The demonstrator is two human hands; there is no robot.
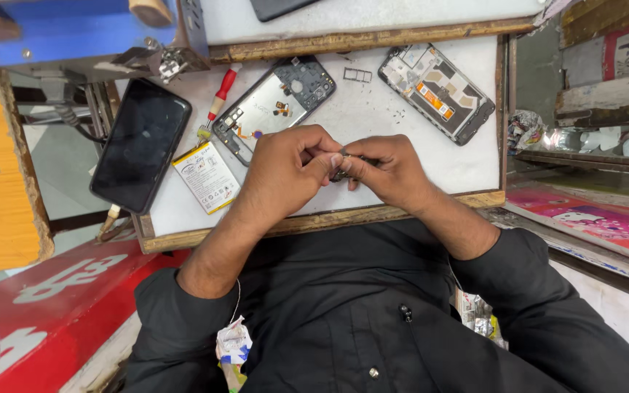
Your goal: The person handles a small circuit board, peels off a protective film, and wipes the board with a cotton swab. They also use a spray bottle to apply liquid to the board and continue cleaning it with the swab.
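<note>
Both hands meet over the white wood-framed counter (373, 124). Left hand (285, 171) & right hand (391, 171) have fingers pinched shut on 1 small dark metal phone part (345, 161), mostly hidden between fingertips. Prob. light, stiff, fragile; best held by its edges. Open grey phone frame (274, 105) lies just beyond.

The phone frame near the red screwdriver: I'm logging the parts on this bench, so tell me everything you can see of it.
The phone frame is a dark, rounded-corner shell lying flat and slanted on the white tray, inner side up. A shiny silver plate fills most of it, with small orange connectors near the middle. Its dark upper end has a round hole and small openings. Nothing covers it. The red screwdriver lies just beside its lower left end, the battery below it. Neither hand touches it; the left hand is nearest.
</note>
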